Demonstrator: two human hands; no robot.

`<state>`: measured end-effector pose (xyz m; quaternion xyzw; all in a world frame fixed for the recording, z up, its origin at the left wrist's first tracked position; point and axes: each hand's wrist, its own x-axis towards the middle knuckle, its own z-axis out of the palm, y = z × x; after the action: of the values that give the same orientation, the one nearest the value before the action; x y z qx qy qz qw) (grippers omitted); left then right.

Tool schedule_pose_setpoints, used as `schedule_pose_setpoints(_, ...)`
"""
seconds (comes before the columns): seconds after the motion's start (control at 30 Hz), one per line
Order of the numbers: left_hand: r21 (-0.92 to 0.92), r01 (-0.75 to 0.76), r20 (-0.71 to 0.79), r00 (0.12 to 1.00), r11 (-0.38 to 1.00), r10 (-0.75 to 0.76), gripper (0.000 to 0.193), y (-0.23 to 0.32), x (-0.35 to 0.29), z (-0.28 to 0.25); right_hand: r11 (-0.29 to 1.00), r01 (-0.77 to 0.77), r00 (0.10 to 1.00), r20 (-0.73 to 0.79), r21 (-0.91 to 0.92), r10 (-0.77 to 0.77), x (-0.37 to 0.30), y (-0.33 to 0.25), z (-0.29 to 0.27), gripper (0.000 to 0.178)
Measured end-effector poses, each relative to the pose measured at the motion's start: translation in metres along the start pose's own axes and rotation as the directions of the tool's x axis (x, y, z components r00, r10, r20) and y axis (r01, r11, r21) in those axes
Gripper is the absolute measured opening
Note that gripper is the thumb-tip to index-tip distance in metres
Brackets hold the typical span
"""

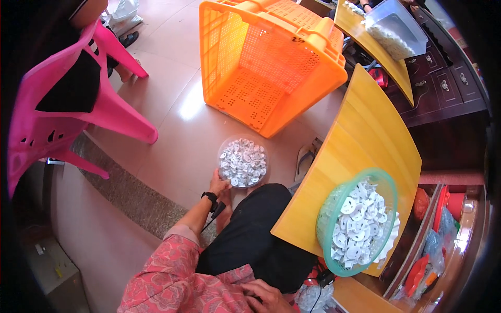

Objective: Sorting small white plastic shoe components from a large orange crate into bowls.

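Observation:
A round clear plastic tub full of small white plastic parts is low over the tiled floor, in front of my knee. My left hand grips its near left rim, the thumb on the edge and the other fingers partly hidden. Whether the tub touches the floor I cannot tell. My right hand lies against my shirt and lap at the lower edge, fingers loosely bent and a little apart, with nothing seen in it. To my right, a green plastic basket heaped with white round plastic pieces stands on a yellow wooden table.
An orange perforated crate stands ahead, its open side toward me. At the left is a pink plastic chair with a person on it. Far right, a translucent bin of white parts sits on another table. A sandal lies beside the near table.

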<state>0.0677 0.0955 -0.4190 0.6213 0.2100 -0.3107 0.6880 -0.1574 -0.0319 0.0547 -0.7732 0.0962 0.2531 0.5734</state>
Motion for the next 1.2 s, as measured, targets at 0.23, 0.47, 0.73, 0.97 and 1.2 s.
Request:
schedule_pose_setpoints(0.23, 0.462, 0.01, 0.002, 1.0, 0.887, -0.012, 0.05, 0.029, 0.014, -0.031, 0.984, 0.149, 0.987, -0.051, -0.102, -0.155, -0.015, 0.016, 0.003, 0.029)
schedule_pose_setpoints(0.47, 0.096, 0.019, 0.112, 0.993, 0.995, -0.03, 0.047, 0.136, -0.051, -0.008, 0.966, 0.202, 0.973, -0.081, -0.158, -0.217, -0.049, 0.036, -0.006, 0.031)
schedule_pose_setpoints(0.73, 0.035, -0.279, 0.197, 0.943, 0.96, 0.268, 0.038, 0.24, -0.157, 0.027, 0.853, 0.44, 0.813, -0.28, -0.28, -0.511, -0.097, -0.003, -0.037, 0.036)
schedule_pose_setpoints(0.97, 0.01, -0.636, 0.419, 0.703, 0.771, 0.574, 0.031, 0.307, -0.267, 0.083, 0.653, 0.586, 0.232, -0.673, -0.479, -0.702, -0.19, -0.072, -0.064, 0.027)
schedule_pose_setpoints(1.2, 0.082, -0.738, 0.476, 0.62, 0.67, 0.624, 0.032, 0.321, -0.341, 0.119, 0.872, 0.33, 0.223, -0.868, -0.362, -0.445, -0.243, -0.109, -0.044, 0.013)
